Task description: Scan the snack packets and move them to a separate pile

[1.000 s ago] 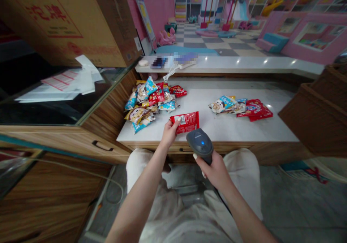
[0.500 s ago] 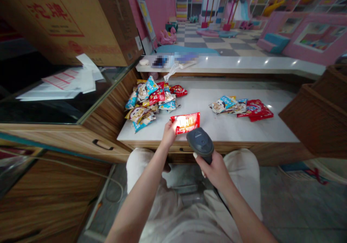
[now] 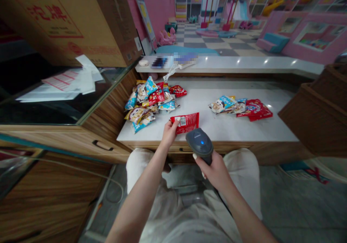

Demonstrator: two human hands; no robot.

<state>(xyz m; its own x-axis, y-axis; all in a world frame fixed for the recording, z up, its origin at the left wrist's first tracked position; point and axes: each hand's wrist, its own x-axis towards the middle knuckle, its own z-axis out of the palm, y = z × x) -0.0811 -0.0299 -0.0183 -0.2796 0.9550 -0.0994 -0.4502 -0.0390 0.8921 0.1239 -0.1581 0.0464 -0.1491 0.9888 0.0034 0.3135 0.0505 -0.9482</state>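
Between the thumb and fingers of my left hand (image 3: 170, 133) is the left end of a red snack packet (image 3: 190, 123), its printed back with a barcode label facing up. My right hand (image 3: 213, 167) is wrapped round the handle of a dark grey barcode scanner (image 3: 200, 142), whose head points at the packet from close by. A small blue light glows on top of the scanner. To the left lies a heap of blue, red and yellow snack packets (image 3: 148, 98). Farther right, blue-and-white packets (image 3: 223, 104) lie beside red packets (image 3: 255, 109).
The white desk (image 3: 195, 98) has a raised ledge (image 3: 230, 63) behind it, with a white cable (image 3: 170, 71) and blurred-out items. A large cardboard box (image 3: 67, 22) and papers (image 3: 65, 82) rest on the glass counter at left. A brown woven basket (image 3: 314, 116) stands at right.
The bright light on the red packet has gone, and its barcode now shows. A blue light has come on atop the scanner. Both hands have hardly moved.
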